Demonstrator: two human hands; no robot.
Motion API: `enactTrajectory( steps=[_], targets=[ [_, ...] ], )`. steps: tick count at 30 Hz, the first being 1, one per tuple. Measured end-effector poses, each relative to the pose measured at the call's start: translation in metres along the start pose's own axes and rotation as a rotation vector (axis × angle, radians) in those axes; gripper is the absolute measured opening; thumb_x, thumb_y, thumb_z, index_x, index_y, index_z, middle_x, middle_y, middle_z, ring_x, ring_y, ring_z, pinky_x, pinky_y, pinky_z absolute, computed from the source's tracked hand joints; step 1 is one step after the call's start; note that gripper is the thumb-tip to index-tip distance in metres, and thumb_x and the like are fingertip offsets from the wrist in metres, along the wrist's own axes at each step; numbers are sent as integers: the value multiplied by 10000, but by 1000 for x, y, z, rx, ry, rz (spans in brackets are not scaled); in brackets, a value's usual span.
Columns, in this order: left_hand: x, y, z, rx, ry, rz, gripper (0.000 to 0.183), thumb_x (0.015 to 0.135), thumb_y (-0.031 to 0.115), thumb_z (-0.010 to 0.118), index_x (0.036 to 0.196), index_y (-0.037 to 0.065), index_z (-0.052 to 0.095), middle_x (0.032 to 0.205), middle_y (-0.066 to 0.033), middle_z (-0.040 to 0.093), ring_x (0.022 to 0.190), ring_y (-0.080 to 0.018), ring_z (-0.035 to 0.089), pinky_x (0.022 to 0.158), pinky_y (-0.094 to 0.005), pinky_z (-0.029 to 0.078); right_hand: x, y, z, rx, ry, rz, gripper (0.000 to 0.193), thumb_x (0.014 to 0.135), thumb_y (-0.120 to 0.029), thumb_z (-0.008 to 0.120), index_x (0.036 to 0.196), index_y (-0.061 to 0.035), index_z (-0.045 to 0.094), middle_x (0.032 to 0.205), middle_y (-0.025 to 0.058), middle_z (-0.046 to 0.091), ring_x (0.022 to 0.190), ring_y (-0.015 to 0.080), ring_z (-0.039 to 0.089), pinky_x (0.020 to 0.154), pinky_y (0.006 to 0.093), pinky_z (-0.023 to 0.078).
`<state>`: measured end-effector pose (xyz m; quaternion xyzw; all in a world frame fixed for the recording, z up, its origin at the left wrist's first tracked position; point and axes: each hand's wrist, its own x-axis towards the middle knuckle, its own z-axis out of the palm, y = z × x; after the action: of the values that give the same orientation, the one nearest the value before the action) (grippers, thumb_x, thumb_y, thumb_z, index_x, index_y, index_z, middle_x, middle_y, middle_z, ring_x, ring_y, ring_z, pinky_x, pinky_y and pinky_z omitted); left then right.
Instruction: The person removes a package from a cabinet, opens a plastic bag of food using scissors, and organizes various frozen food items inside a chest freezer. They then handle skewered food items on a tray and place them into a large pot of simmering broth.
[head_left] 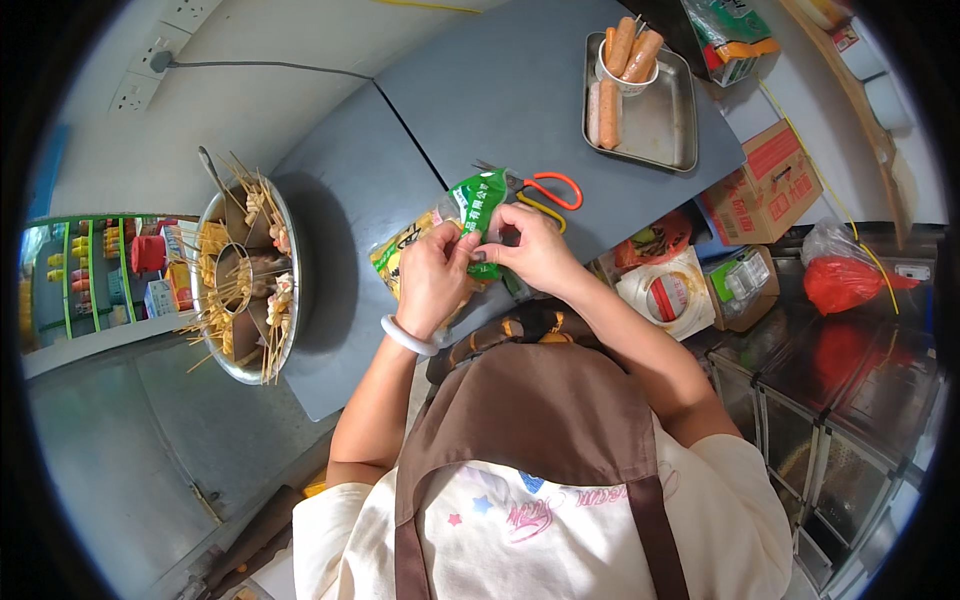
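Head view looks down on a grey surface [500, 90] where both hands meet over a green and yellow plastic food packet [478, 195] lying near the surface's front edge, just in front of the person's apron. The left hand [432, 275] is closed, pinching the packet's upper part, and the right hand [535, 248] is closed too, fingertips nipping the film right beside the left's. The packet looks light, soft and crinkly; its glossy film is probably slippery, so a tight pinch at the sealed top edge suits it better than a hold on the bulging middle. Orange-handled scissors [552, 190] lie just behind the hands. A metal tray [660, 125] with sausages sits toward the far right corner, and a round pot of skewers [245, 285] stands at the left edge.
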<state>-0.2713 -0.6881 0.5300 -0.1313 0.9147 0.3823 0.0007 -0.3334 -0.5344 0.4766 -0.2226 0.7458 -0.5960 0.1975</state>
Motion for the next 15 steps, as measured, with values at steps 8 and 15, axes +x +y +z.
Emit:
enactTrajectory(
  steps=[8, 15],
  targets=[
    [-9, -8, 8, 271, 116, 363, 207, 852, 127, 654, 716, 30, 531, 661, -153, 563, 568, -347, 562, 520, -429, 443, -6, -24, 4, -415, 118, -40, 106, 720, -25, 644, 772, -10, 553, 787, 165, 573, 739, 398, 602, 643, 477, 488],
    [-16, -11, 19, 272, 135, 427, 198, 841, 86, 654, 708, 37, 516, 639, -136, 559, 535, -329, 567, 486, -419, 457, 1, -12, 7, -484, 260, 5, 43, 731, 20, 594, 759, 14, 562, 809, 207, 614, 714, 427, 612, 638, 503, 494]
  ],
)
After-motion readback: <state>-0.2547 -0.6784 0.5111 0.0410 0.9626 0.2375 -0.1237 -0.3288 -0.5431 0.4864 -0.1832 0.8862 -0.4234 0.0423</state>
